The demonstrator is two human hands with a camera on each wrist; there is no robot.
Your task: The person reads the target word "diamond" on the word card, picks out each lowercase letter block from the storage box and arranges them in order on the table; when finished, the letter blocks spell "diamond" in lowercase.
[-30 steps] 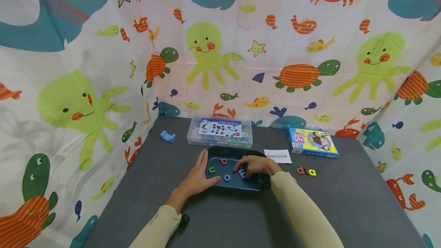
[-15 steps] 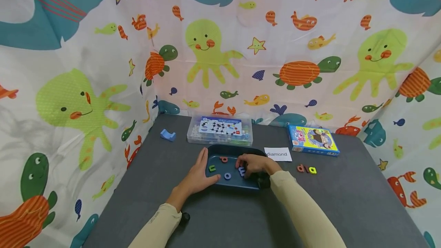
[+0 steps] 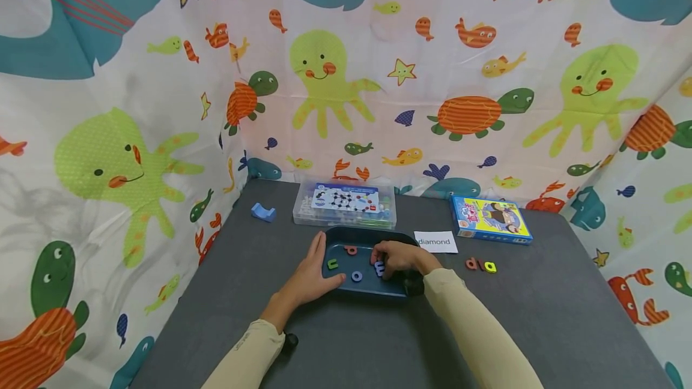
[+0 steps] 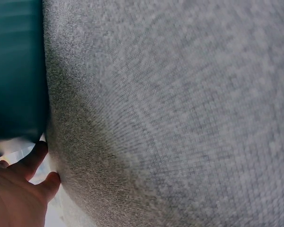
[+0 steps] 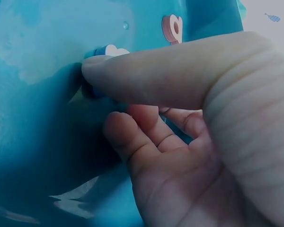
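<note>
A dark blue tray [image 3: 327, 293] stands on the grey table, with several letter pieces lying in it. My left hand [image 3: 310, 278] rests against its left side, fingers extended and thumb along the near rim. In the left wrist view the tray's teal wall [image 4: 16, 71] rises above the left hand [image 4: 16, 194]. Inside the tray, my right hand [image 3: 400, 257] pinches a blue letter m [image 3: 379, 269]. The right wrist view has the thumb over this blue piece [image 5: 114, 50]; the index finger is hidden. Near it lie a red letter [image 3: 351, 250], a green letter [image 3: 332, 264] and a blue letter o [image 3: 357, 277].
A "diamond" card [image 3: 435, 242] lies right of the tray, with a short row of letters [image 3: 481, 265] below it. Behind stand a clear plastic case [image 3: 345, 206] and a boxed game [image 3: 491, 220]. A light blue piece [image 3: 264, 212] sits at the back left.
My right hand has shifted slightly, and the blue m has turned a little and stands more upright in the head view. The left hand keeps its place at the tray.
</note>
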